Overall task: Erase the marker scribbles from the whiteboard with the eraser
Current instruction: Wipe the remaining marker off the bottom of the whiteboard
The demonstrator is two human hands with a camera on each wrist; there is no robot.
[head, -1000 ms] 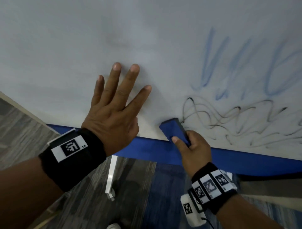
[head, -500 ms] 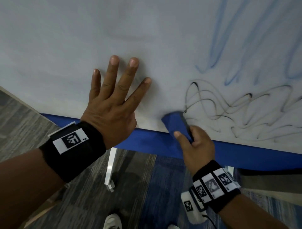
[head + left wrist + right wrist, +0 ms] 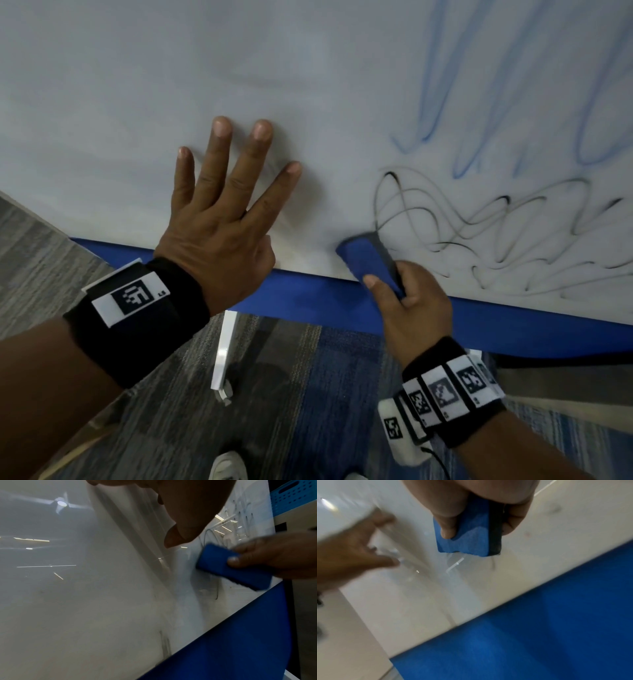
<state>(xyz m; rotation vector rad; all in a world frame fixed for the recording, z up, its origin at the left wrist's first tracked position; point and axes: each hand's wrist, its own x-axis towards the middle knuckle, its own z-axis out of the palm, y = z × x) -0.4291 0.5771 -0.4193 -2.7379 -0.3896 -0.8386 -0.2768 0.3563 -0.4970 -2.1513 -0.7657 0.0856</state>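
Note:
The whiteboard (image 3: 308, 68) fills the upper head view, with a blue lower frame (image 3: 308, 291). Black scribbles (image 3: 479, 222) and blue scribbles (image 3: 513, 102) cover its right part. My right hand (image 3: 407, 301) grips a blue eraser (image 3: 368, 262) with a dark felt face, pressed to the board at the left end of the black scribbles, just above the frame. The eraser (image 3: 471, 534) shows thumb and fingers around it in the right wrist view, and the eraser (image 3: 228, 566) also appears in the left wrist view. My left hand (image 3: 222, 212) lies flat on the board, fingers spread, left of the eraser.
Below the board lies grey and blue carpet (image 3: 308, 394). A white stand leg (image 3: 224, 356) reaches down to it. A white shoe tip (image 3: 227, 466) shows at the bottom edge. A blue perforated panel (image 3: 291, 494) sits beyond the board's right end.
The view has tilted so the scribbles sit higher and further right. The eraser has edged up to the leftmost black loop. The left hand stays flat on the board.

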